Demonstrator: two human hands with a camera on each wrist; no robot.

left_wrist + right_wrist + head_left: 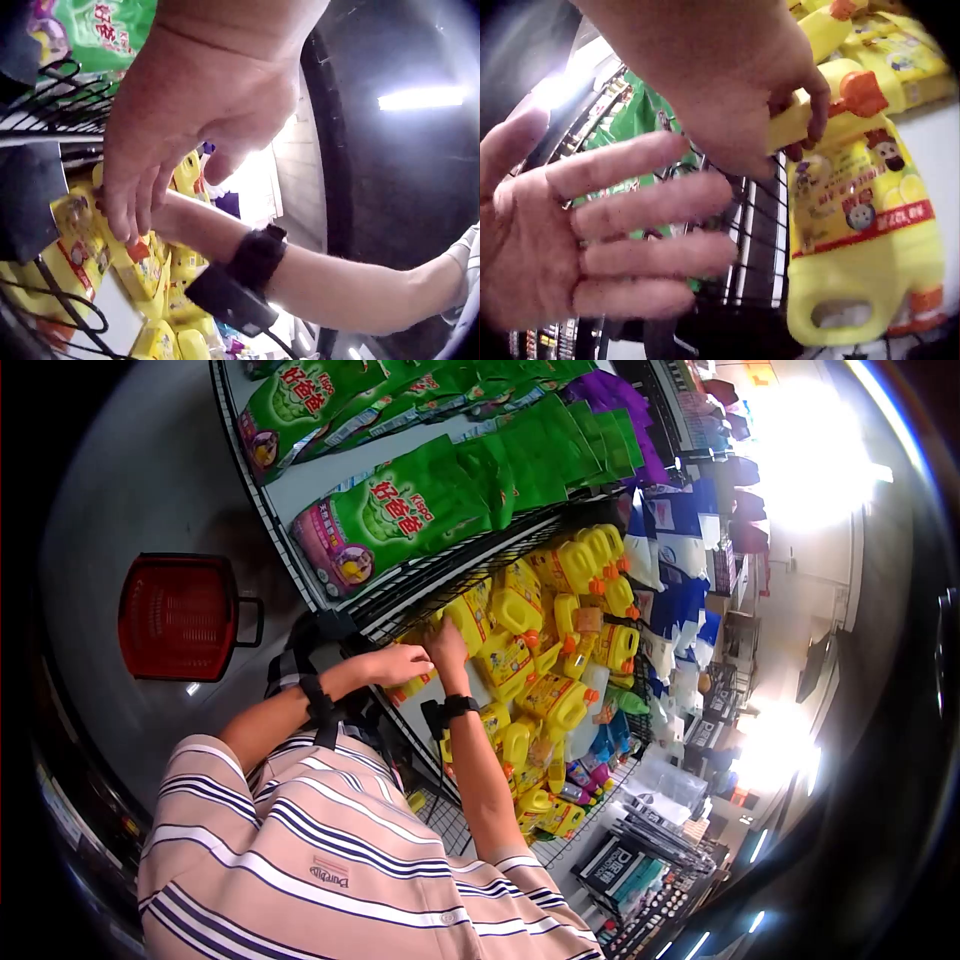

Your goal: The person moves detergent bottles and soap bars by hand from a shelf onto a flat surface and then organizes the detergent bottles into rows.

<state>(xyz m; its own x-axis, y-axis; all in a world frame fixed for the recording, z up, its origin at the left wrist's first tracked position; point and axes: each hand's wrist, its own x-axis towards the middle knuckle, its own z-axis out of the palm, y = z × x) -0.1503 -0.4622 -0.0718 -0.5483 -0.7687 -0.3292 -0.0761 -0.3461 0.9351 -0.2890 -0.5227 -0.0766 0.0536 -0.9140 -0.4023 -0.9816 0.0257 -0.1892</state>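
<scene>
In the head view, yellow bottles (510, 660) with orange caps lie piled in a wire basket. My right hand (447, 644) reaches in at the near side; in the right wrist view the fingers of this hand (739, 97) curl round the neck of a yellow bottle (862, 217) beside its orange cap (864, 94). My left hand (400, 663) is just left of the right one. Seen from the right wrist, the left hand (592, 232) has its palm bare and fingers straight and spread, holding nothing. The left wrist view shows the left hand (199, 105) above the bottles.
Green bags (410, 505) fill the shelf beyond the basket. The black wire rim (67, 307) runs beside the bottles. A red shopping basket (180, 617) stands on the floor at the left. Coloured bottles (600, 745) and more shelves lie to the right.
</scene>
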